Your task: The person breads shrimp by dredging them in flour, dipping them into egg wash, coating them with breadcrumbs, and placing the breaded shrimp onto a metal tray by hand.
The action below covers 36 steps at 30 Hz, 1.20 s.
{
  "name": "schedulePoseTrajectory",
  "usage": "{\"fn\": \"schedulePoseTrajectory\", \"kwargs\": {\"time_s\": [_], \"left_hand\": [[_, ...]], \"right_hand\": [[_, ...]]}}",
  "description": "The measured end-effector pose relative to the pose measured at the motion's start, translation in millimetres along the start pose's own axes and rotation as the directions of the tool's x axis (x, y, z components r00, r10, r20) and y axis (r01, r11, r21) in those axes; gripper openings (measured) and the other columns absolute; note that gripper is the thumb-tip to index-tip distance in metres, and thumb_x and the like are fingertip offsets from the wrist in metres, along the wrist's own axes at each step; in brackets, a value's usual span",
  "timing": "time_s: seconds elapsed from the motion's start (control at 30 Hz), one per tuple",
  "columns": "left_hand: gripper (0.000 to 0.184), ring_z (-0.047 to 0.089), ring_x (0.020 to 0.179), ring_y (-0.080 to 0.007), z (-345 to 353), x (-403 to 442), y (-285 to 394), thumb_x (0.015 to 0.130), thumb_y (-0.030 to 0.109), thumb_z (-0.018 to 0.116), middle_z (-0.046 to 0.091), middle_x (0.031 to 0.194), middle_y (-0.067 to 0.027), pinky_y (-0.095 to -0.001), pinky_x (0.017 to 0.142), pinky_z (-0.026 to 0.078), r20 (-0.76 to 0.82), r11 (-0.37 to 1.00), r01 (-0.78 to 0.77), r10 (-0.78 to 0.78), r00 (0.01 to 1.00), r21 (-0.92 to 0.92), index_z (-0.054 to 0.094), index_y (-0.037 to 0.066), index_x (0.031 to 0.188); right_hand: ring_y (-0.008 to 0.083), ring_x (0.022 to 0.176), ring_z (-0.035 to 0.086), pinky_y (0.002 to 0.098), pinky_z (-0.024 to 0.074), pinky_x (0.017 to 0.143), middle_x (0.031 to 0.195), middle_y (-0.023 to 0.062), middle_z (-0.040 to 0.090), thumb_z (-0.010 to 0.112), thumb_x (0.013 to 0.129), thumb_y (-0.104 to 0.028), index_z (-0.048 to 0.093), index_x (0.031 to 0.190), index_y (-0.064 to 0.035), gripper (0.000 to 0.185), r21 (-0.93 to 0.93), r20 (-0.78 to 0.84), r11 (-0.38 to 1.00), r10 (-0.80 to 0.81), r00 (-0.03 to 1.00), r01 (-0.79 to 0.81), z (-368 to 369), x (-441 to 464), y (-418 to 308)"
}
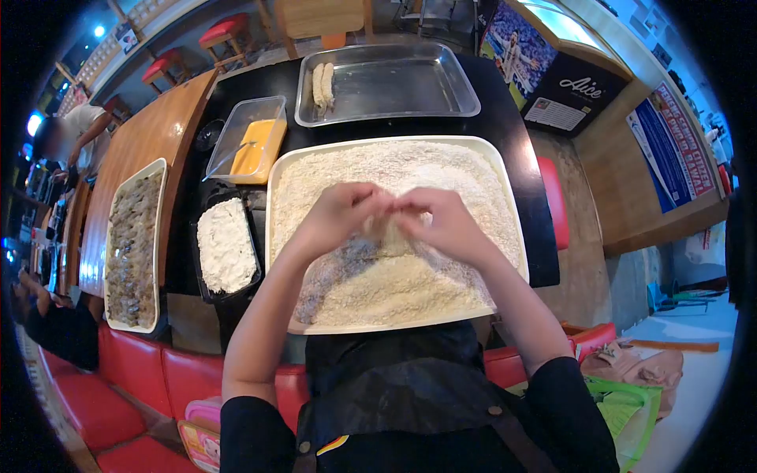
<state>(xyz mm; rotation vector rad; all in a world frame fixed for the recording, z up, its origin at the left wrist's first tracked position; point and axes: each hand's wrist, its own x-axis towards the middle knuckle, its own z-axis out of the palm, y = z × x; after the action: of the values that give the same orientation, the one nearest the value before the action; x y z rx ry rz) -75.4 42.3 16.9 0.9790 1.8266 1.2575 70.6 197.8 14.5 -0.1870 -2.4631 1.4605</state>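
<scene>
My left hand (347,214) and my right hand (441,221) meet over the middle of a large cream tray (276,169) spread with pale breadcrumbs (394,296). The fingers of both hands are closed in a pinch, tips nearly touching. Something pale seems to be between them, but blur hides what it is. Below the hands the crumbs lie in a slight mound. Beyond this tray stands a metal tray (394,116) with a couple of long crumb-coated pieces (322,85) lying side by side at its left.
Left of the crumbs are a clear tub of yellow-orange batter (256,150) with a utensil in it and a black container of white flour (226,244). Farther left, a tray of greyish raw pieces (132,244) rests by a wooden table (134,158). A person (79,130) is at the far left.
</scene>
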Motion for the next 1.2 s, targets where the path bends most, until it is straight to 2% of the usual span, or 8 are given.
{"fn": "schedulePoseTrajectory", "kwargs": {"time_s": [0.07, 0.2, 0.47, 0.57, 0.67, 0.93, 1.03, 1.2], "left_hand": [[0.023, 0.066, 0.089, -0.0151, 1, -21, 17, 0.082, 0.01, 0.076, 0.072, 0.097, -0.0076, -0.0286, 0.082, 0.051, 0.021, 0.984, 0.003, -0.007, 1.0, 0.18, 0.073, 0.001, 0.103], [0.027, 0.069, 0.098, -0.0229, 7, -33, -5, 0.076, 0.001, 0.076, 0.072, 0.105, -0.0122, -0.0312, 0.088, 0.054, 0.006, 0.942, -0.155, 0.16, 0.987, 0.298, 0.075, 0.004, 0.103], [0.023, 0.069, 0.097, -0.0201, 5, -25, -31, 0.076, -0.001, 0.075, 0.073, 0.103, -0.0107, -0.0293, 0.086, 0.054, 0.031, 0.945, -0.194, 0.193, 0.981, 0.262, 0.076, 0.004, 0.099], [0.026, 0.068, 0.098, -0.019, -2, -27, -24, 0.075, -0.002, 0.075, 0.072, 0.104, -0.0098, -0.0289, 0.086, 0.054, 0.018, 0.957, -0.208, 0.208, 0.978, 0.204, 0.075, 0.005, 0.101], [0.027, 0.067, 0.092, -0.0176, -14, -31, -20, 0.077, 0.002, 0.076, 0.07, 0.103, -0.0085, -0.028, 0.079, 0.053, -0.018, 0.959, -0.14, 0.148, 0.989, 0.247, 0.075, 0.004, 0.103], [0.021, 0.066, 0.089, -0.0201, -24, -35, -41, 0.076, 0.006, 0.078, 0.07, 0.095, -0.0072, -0.0287, 0.078, 0.053, -0.019, 0.913, -0.17, 0.191, 0.981, 0.371, 0.076, 0.006, 0.097], [0.025, 0.066, 0.091, -0.0209, -23, -37, -27, 0.076, 0.008, 0.079, 0.07, 0.095, -0.0089, -0.0302, 0.08, 0.052, -0.025, 0.959, -0.027, 0.035, 0.999, 0.282, 0.075, 0.007, 0.101], [0.043, 0.066, 0.088, -0.0232, -31, -39, -20, 0.074, 0.014, 0.081, 0.07, 0.096, -0.0122, -0.0318, 0.08, 0.052, 0.074, 0.828, -0.199, 0.188, 0.979, 0.524, 0.068, 0.008, 0.114]], "right_hand": [[0.0203, 0.086, 0.064, 0.0314, 0.0514, 0.075, 0.087, 0.0081, 0.068, 0.073, 0.08, -0.006, 0.07, 0.096, -0.0011, 0.017, -0.21, 0.038, 0.953, -0.215, 0.976, 0.218, 3, -13, 1], [0.0269, 0.089, 0.062, 0.0356, 0.0517, 0.078, 0.087, 0.0108, 0.067, 0.074, 0.076, -0.007, 0.071, 0.091, -0.0027, 0.016, -0.264, -0.03, 0.931, -0.269, 0.963, 0.252, 22, -20, 10], [0.0295, 0.086, 0.059, 0.0398, 0.0497, 0.078, 0.081, 0.0112, 0.063, 0.07, 0.078, -0.009, 0.067, 0.081, -0.0018, 0.009, -0.269, -0.008, 0.932, -0.255, 0.967, 0.243, 27, -14, 20], [0.0296, 0.088, 0.059, 0.0404, 0.0492, 0.079, 0.083, 0.0112, 0.063, 0.071, 0.078, -0.011, 0.067, 0.081, -0.0015, 0.01, -0.287, 0.1, 0.955, -0.055, 0.993, 0.082, 17, -6, 6], [0.0278, 0.084, 0.06, 0.0375, 0.0496, 0.076, 0.081, 0.01, 0.064, 0.074, 0.075, -0.006, 0.069, 0.082, -0.0013, 0.01, -0.253, 0.034, 0.944, -0.212, 0.977, 0.214, 28, 5, 1], [0.028, 0.087, 0.059, 0.0371, 0.0494, 0.078, 0.083, 0.0101, 0.064, 0.071, 0.078, -0.006, 0.068, 0.083, -0.0006, 0.008, -0.299, 0.145, 0.936, -0.151, 0.978, 0.189, 50, 13, 2], [0.0279, 0.089, 0.06, 0.0375, 0.0498, 0.08, 0.087, 0.0106, 0.064, 0.071, 0.079, -0.007, 0.069, 0.086, -0.0013, 0.009, -0.277, 0.062, 0.937, -0.204, 0.977, 0.213, 51, 5, 4], [0.0271, 0.091, 0.062, 0.0375, 0.0515, 0.08, 0.092, 0.0109, 0.064, 0.071, 0.08, -0.007, 0.07, 0.095, -0.0023, 0.016, -0.288, -0.023, 0.892, -0.37, 0.929, 0.349, 47, -32, -16]]}}
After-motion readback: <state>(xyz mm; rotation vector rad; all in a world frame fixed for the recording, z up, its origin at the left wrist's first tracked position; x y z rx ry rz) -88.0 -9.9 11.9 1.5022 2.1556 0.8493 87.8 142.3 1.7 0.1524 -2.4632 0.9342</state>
